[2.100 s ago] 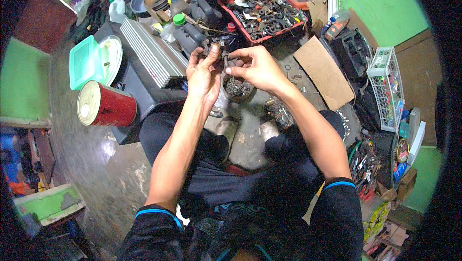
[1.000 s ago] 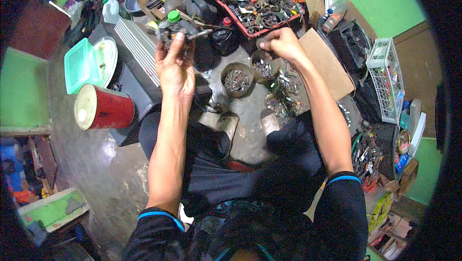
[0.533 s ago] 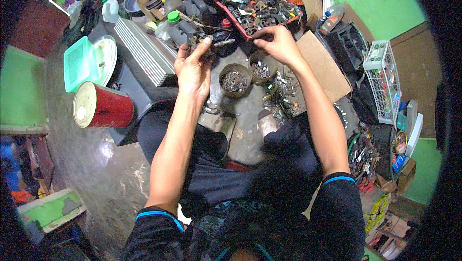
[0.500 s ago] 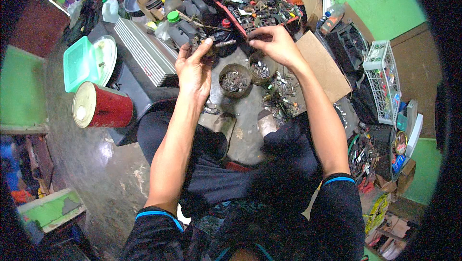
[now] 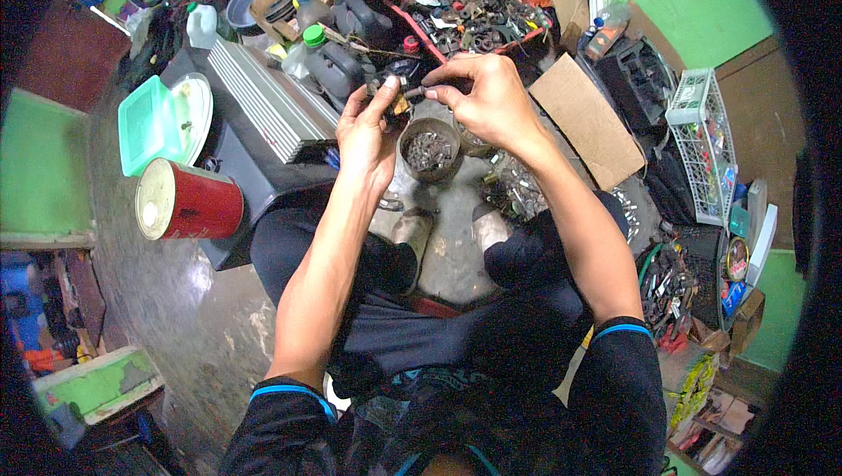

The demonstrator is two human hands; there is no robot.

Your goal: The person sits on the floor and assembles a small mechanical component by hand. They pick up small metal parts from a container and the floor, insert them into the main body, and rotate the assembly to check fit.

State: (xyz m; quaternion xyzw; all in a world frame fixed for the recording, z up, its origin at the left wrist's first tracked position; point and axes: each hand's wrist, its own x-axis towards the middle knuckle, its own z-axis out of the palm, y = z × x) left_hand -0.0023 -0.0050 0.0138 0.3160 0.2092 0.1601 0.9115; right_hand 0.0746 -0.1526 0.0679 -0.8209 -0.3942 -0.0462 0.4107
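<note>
My left hand (image 5: 365,138) is closed, thumb uppermost, around a small dark metal part with a brassy patch (image 5: 401,106). A short dark pin-like piece (image 5: 415,92) sticks out of it to the right. The fingertips of my right hand (image 5: 498,100) are pinched on the outer end of that piece. Just below my hands is a round tin (image 5: 429,174) holding many small metal bits. A second tin (image 5: 474,144) beside it is mostly hidden by my right hand. Loose small metal pieces (image 5: 516,185) lie on the floor under my right forearm.
A red tray (image 5: 419,30) heaped with metal parts is at the far side. A cardboard sheet (image 5: 586,121) lies to the right, near a white plastic basket (image 5: 702,143). On the left are a ridged metal panel (image 5: 263,99), a red can (image 5: 202,204) and a green plastic container (image 5: 145,129).
My right hand has moved left and slightly down, from apart to pinching the pin-like piece. My left hand has shifted a little right and down with the metal part.
</note>
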